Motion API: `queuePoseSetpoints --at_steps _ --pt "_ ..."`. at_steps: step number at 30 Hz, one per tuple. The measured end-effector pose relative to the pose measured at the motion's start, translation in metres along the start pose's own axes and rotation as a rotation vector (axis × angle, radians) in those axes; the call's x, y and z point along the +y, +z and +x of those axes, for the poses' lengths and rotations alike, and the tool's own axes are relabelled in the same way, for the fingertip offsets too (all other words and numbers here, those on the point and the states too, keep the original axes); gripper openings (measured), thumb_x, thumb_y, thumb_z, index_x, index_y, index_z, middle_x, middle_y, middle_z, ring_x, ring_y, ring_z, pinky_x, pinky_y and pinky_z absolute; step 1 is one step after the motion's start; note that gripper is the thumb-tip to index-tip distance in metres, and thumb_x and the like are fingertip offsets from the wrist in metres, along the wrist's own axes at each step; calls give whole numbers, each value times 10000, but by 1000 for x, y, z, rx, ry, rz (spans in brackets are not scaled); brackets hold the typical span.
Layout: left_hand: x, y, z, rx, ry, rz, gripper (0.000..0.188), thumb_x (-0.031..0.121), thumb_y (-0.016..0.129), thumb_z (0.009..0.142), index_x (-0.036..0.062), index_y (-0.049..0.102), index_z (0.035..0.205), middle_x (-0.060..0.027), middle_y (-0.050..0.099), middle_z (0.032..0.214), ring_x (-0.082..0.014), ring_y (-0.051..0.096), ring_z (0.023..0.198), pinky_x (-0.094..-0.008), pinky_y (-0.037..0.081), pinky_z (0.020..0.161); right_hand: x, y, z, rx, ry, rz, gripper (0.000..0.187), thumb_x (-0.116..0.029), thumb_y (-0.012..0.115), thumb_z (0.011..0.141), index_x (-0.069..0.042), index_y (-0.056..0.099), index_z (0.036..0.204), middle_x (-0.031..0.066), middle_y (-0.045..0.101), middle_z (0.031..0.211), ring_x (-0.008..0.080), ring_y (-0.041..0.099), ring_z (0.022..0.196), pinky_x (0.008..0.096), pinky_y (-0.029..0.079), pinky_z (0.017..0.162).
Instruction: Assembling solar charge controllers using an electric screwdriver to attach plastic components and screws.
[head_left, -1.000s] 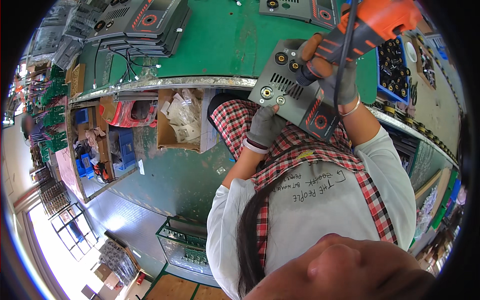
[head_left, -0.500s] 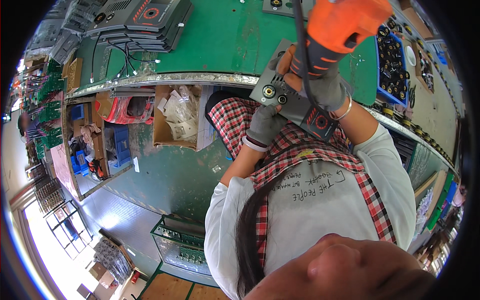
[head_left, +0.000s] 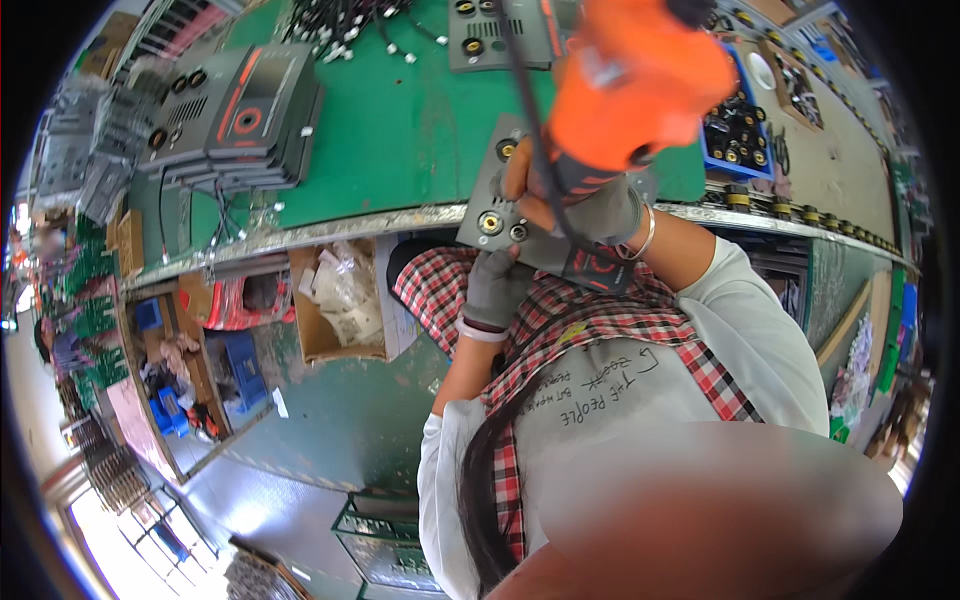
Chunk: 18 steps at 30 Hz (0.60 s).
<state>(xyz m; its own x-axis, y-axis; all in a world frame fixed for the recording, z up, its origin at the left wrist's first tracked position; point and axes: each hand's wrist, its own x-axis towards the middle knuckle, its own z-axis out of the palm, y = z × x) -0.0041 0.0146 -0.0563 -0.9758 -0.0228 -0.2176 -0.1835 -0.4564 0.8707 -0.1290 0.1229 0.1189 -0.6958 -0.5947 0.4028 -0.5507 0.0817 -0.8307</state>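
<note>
A grey metal panel with slots, round black-and-brass fittings and a red ring print rests across my lap against the green bench's edge. My left hand, in a grey glove with bare fingertips, pinches the panel's near edge beside a small fitting. Above the panel, my gloved right hand is wrapped around the dark front end of an orange power drill. Its bare fingertips show over the panel by the brass-centred fitting. The drill's tip is hidden behind the hand; a black cable hangs in front.
A stack of similar panels stands on the bench at the left, its cables hanging down. Behind are a cable bundle and another panel. A blue bin of black knobs is at right. Below the bench sits a cardboard box.
The view has shifted, bringing the cable bundle at the back into sight. Both hands keep their hold on the panel and drill, with little change between them.
</note>
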Motion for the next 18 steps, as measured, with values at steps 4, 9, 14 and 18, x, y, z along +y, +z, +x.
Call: queuePoseSetpoints --at_steps 4,9,14,18 --pt "54 23 0 -25 -93 -246 434 239 472 832 -16 377 1171 -150 525 1062 -282 547 962 -385 478 780 19 -60 -2 449 22 -7 198 -1 590 693 1 522 879 63 573 775 153 555 734 263 440 647" --pt "62 5 -17 92 -93 -162 425 352 473 844 7 427 1089 -146 553 973 -257 580 873 -381 509 701 90 -145 2 790 -165 -544 143 -15 624 684 25 548 799 50 600 673 102 549 583 225 448 569" --pt "71 -13 -29 382 72 -6 230 243 432 873 15 464 881 -74 523 715 -149 531 600 -286 479 563 120 -159 4 929 -242 -353 82 -23 631 673 11 557 663 34 600 634 78 531 560 209 434 541" --pt "91 2 -26 401 208 50 164 174 444 866 22 496 834 -44 502 669 -118 491 571 -250 427 525 120 -166 0 836 -248 -605 242 -44 666 656 -1 531 852 24 584 637 81 534 560 216 438 536"
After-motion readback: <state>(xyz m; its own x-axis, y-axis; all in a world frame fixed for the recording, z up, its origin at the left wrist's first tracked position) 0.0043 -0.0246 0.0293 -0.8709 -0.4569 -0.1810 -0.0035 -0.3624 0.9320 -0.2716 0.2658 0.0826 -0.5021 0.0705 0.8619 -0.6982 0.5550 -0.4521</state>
